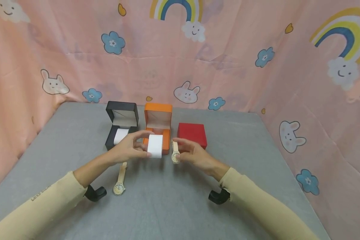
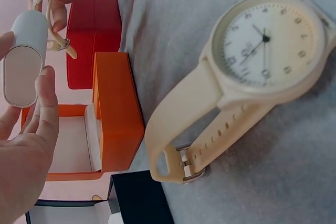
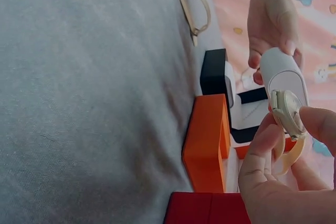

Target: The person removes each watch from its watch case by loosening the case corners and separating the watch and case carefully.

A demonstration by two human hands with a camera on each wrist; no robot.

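Both hands are raised just above the counter (image 1: 180,200), in front of three small boxes, and we see each one holding something. Our left hand (image 1: 129,148) reaches forward with the palm turned inward; its thumb and fingers pinch a white cushion (image 1: 155,146), which hangs in the air just in front of the open orange box (image 1: 157,128). In the left wrist view the cushion (image 2: 23,59) sits between the thumb on top and the fingertips (image 2: 46,85) below. Our right hand (image 1: 195,154) is held slightly lower and to the right, fingers curled, pinching a cream watch (image 1: 175,154) by its case, the strap standing up from it. The right wrist view shows this watch (image 3: 286,114) gripped between thumb and forefinger, its face close to the end of the cushion (image 3: 281,74), though we cannot tell whether they touch.

A second cream watch (image 1: 120,181) lies flat on the counter near our left forearm, strap buckled into a loop, dial up. Behind the hands stand an open black box (image 1: 122,123) with another white cushion inside it, the orange box with its lid up, and a closed red box (image 1: 192,134) on the right. Both sleeves are cream. A pink cloth printed with rabbits, flowers and rainbows (image 1: 258,66) encloses the counter.
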